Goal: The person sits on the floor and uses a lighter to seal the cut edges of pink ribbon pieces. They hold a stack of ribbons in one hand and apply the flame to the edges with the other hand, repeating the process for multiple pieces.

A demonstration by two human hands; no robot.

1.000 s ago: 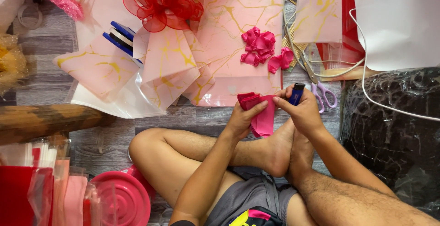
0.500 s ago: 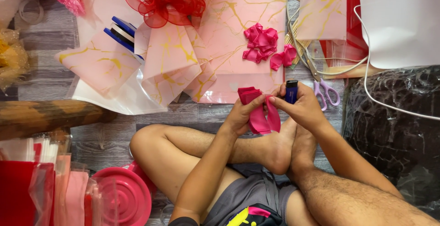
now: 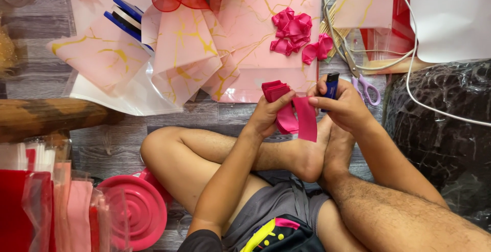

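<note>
A: Left hand [image 3: 266, 115] was clamped on a folded stack of pink ribbon [image 3: 292, 110], one strip hanging over the crossed feet.

B: And the right hand [image 3: 343, 106]?

A: It gripped a blue lighter [image 3: 331, 85] upright, forefinger pinching the strip's top edge.

B: Surroundings?

A: Finished pink ribbon bows [image 3: 292, 29] lay on the marbled pink wrapping paper [image 3: 245, 22] just beyond; purple-handled scissors [image 3: 364, 84] sat beside the right hand.

Floor [image 3: 117, 144]: grey wood-look planks, evenly lit. Far side: pink marbled paper sheets [image 3: 255, 32]. Left: brown log-like roll [image 3: 51, 116]. Right: dark wrapped bundle [image 3: 440, 129], white cable [image 3: 409, 52] across it.
</note>
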